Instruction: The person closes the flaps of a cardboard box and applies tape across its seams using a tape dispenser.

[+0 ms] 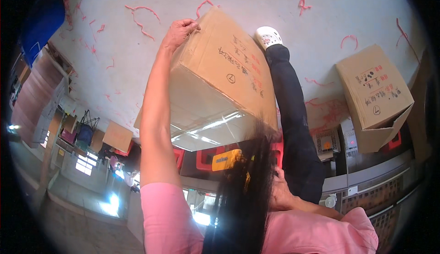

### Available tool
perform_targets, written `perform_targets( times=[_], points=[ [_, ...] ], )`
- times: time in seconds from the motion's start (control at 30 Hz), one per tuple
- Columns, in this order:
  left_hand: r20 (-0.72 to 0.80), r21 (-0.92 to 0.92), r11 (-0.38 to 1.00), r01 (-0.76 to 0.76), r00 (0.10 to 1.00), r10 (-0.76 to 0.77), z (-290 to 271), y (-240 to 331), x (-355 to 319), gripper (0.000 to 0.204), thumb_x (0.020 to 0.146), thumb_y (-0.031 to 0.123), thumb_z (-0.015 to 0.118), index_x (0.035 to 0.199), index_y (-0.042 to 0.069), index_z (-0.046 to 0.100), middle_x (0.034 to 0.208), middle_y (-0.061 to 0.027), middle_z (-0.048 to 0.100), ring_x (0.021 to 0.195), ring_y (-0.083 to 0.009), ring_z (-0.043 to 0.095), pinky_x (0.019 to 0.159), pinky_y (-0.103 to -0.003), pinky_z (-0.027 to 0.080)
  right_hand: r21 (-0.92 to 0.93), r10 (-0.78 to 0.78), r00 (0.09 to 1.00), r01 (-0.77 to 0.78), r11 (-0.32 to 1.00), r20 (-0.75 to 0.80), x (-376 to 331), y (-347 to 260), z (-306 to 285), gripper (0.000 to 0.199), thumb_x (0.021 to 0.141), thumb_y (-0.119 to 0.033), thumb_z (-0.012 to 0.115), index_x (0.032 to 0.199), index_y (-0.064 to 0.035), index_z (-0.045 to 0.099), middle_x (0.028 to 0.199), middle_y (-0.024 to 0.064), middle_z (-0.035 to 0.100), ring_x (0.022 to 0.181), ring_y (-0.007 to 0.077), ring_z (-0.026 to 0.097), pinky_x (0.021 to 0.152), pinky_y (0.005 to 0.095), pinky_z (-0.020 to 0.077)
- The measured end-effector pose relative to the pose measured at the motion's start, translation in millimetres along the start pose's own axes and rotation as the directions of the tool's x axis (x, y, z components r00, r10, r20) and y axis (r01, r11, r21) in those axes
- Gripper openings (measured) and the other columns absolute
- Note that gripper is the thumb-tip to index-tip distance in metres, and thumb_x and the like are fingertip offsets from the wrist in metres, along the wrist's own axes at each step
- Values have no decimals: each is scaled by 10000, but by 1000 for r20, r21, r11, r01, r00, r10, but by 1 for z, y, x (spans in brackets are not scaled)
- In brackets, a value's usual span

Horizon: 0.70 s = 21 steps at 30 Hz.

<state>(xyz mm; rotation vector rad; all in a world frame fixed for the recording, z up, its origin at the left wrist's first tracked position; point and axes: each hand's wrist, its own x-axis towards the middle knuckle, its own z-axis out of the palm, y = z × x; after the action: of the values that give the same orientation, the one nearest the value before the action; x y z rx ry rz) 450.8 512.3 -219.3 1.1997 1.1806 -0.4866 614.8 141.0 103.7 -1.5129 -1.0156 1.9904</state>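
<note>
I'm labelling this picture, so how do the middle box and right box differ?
The middle box has shiny tape across its lower face; the right box has a loose flap at its lower end. The left hand touches the middle box, while no hands touch the right box. Both are brown cardboard with black and red writing.

Left hand [180, 33] outstretched, fingers [189, 24] curled; right hand [281, 194] low, close in.
</note>
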Motion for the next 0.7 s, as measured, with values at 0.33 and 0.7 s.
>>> perform_targets(
  times=[0.33,0.7],
  points=[
    [-26,331,940,-84,995,98,10,7,-2,183,811,211,603,820,50,690,786,-38,587,760,-159,552,706,-289,434,26,-13,998,15,1000,-54,1,12,-16,370,734,-385,686,919,-69,630,829,55,626,823,183,584,971,457,248],
    [-131,435,900,-32,986,99,4,16,-9,165,783,173,601,840,38,677,839,-62,634,756,-157,570,707,-285,442,-5,-31,996,31,1000,-80,2,28,-14,384,728,-400,682,900,-61,628,811,49,627,800,186,584,954,460,260]
  ],
)
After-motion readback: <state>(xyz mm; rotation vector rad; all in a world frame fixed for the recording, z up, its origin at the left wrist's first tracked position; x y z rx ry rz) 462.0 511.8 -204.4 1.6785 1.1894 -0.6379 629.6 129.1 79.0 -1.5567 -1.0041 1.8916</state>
